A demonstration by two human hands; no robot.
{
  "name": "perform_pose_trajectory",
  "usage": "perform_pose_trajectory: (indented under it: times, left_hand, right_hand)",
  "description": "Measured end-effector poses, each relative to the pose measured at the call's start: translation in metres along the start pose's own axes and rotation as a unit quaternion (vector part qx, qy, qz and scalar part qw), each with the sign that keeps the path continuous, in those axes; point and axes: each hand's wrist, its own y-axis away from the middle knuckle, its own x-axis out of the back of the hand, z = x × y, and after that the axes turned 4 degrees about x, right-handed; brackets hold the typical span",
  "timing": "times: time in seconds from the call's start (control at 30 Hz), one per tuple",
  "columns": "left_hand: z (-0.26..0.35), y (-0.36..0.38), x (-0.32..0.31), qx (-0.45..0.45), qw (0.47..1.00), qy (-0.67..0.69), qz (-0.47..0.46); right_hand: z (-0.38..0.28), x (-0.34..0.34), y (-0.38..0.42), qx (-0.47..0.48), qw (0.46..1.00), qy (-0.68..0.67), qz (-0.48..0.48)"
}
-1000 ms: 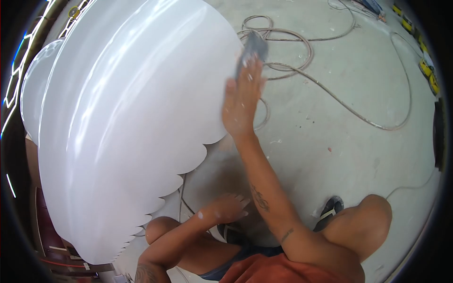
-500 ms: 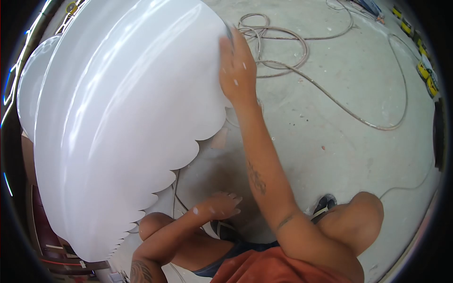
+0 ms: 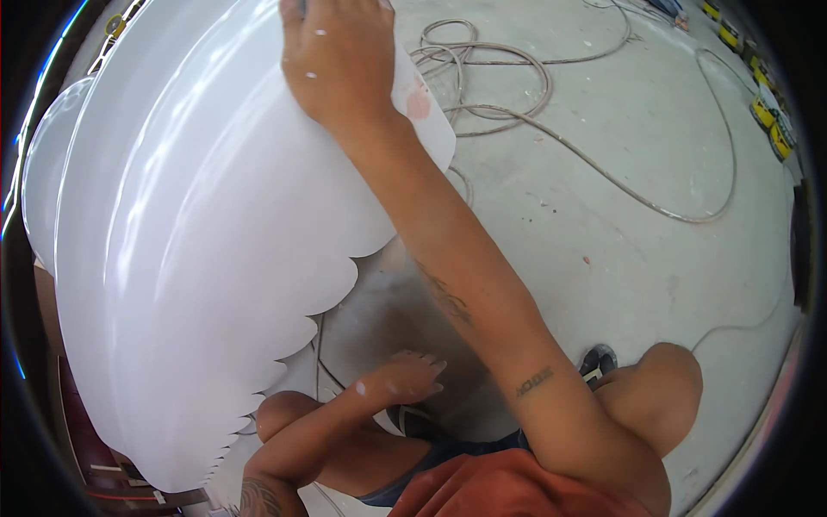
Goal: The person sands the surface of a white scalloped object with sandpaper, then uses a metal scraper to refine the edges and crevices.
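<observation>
The left hand (image 3: pixel 409 376), near, hangs loose and empty. The right hand (image 3: pixel 340 65) lies over the white scalloped panel (image 3: pixel 215 233) at left, far part; partly out of view, I cannot tell its grip. Light, even pressure should suit the curve. A hose (image 3: pixel 698 221) coils right.

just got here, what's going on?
A person is handling a large white piece with a scalloped edge. The right hand reaches across to it, at the top of the picture; something dark shows by its fingers, too cut off to identify. The left hand hangs loose near the bent left knee, with nothing visible in it. A looped hose lies on the floor beyond the white piece.
</observation>
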Motion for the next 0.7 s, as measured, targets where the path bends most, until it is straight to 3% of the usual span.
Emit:
perform_pose_trajectory:
  times: [0.03,0.13,0.2,0.33,0.43,0.6,0.67,0.7]
  left_hand:
    - [0.001,0.002,0.004,0.01,1.0,0.001,-0.02]
    - [-0.001,0.002,-0.001,0.022,1.0,0.002,-0.01]
    - [-0.012,-0.005,-0.013,0.017,1.0,0.01,-0.004]
    - [-0.012,0.001,-0.01,0.006,1.0,0.002,0.03]
    - [-0.005,0.006,-0.003,0.005,0.999,0.004,0.042]
    - [0.003,0.006,-0.003,-0.01,0.999,-0.02,0.035]
    - [0.005,0.009,-0.003,-0.006,0.999,-0.028,0.043]
    - [0.004,0.01,-0.004,-0.012,0.998,-0.016,0.055]
  right_hand:
    - [0.002,0.004,-0.005,0.02,0.993,0.106,-0.052]
    - [0.007,0.021,0.023,-0.037,0.996,0.001,-0.077]
    - [0.013,0.04,0.068,-0.096,0.995,0.001,-0.026]
    - [0.044,0.078,0.195,-0.155,0.987,0.039,-0.011]
    - [0.034,0.088,0.209,-0.231,0.973,0.007,-0.009]
    - [0.007,0.039,0.084,-0.147,0.989,0.014,-0.01]
    - [0.004,0.028,0.025,-0.098,0.989,-0.019,-0.112]
    - [0.005,0.016,0.013,-0.097,0.989,-0.02,-0.112]
